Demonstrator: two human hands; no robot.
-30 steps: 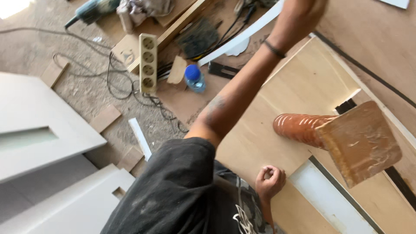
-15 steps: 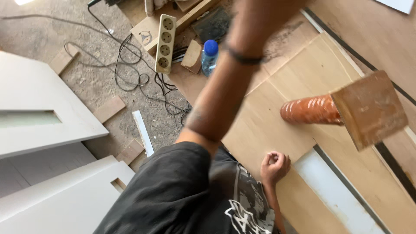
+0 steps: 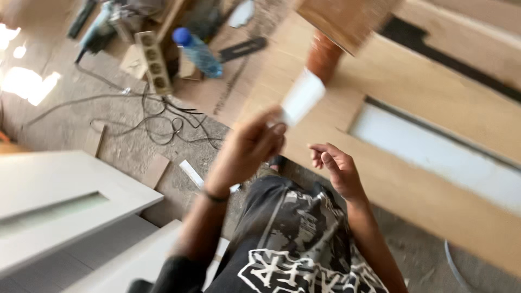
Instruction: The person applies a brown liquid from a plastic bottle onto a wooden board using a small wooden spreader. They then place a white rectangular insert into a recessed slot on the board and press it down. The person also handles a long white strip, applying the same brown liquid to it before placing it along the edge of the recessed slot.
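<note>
Small white rectangular card (image 3: 302, 97), blurred, pinched in my left hand (image 3: 251, 145) above the pale wooden door panel (image 3: 412, 87) | right hand (image 3: 335, 167) loose, half-curled, gripping nothing, just beside | blue-capped clear plastic bottle (image 3: 196, 51) well apart.

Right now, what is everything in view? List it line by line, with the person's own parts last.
white card: one, white, pinched in the left hand above the panel
wooden panel: one, tan, with a white inset, right side
orange ribbed tube: one, on the panel, top centre
plastic bottle: one, clear with blue cap, lying on the floor, top
power strip: one, beige, left of the bottle
cables: several, dark, tangled on the floor
white door panels: two, lower left
left hand: holds the card
right hand: open, empty, beside it
</note>
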